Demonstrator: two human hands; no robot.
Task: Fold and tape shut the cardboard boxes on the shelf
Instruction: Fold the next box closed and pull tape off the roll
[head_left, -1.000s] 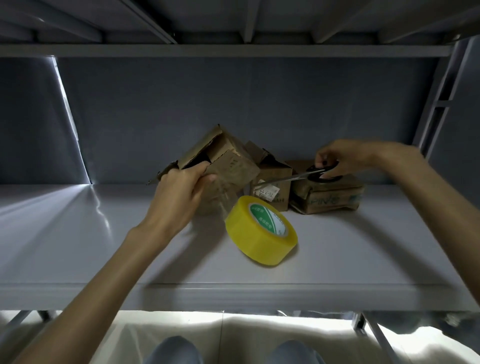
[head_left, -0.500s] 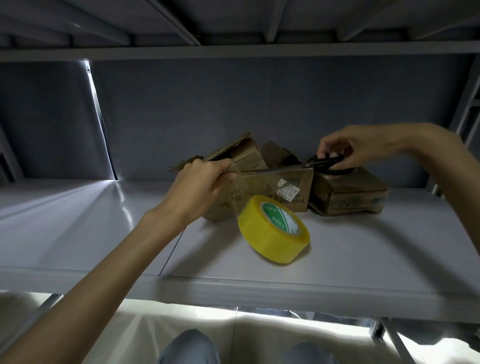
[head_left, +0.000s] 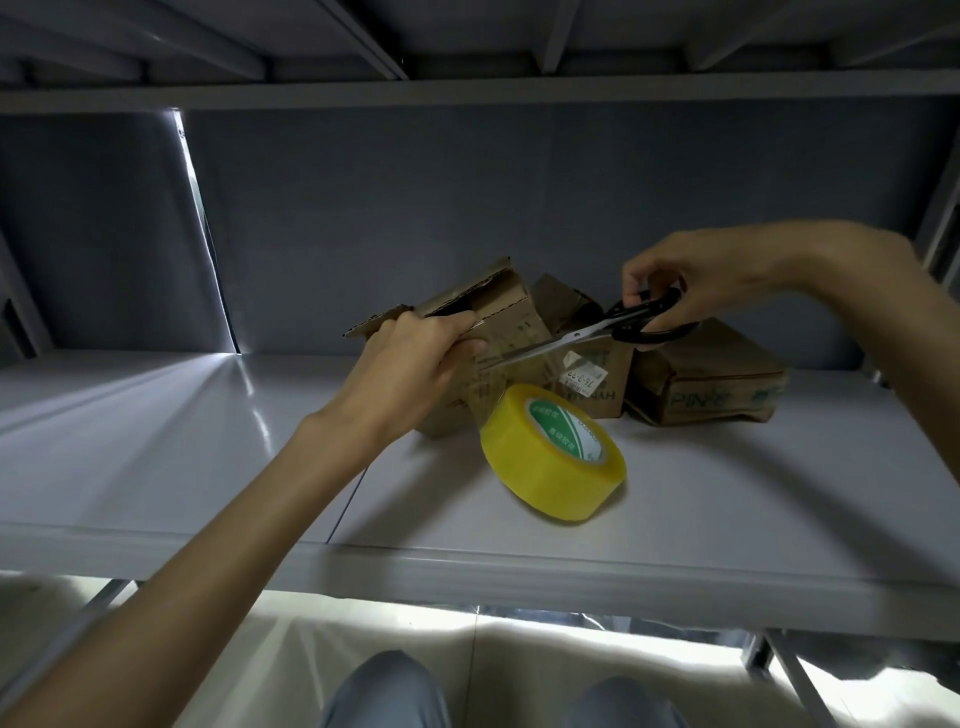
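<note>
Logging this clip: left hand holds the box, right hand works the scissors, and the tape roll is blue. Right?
Not quite. The head view shows the tape roll is yellow. The rest holds: left hand holds the box, right hand works the scissors.

a yellow tape roll with a green-and-white label. brown cardboard boxes with green print. black-handled scissors above a pale grey shelf.
</note>
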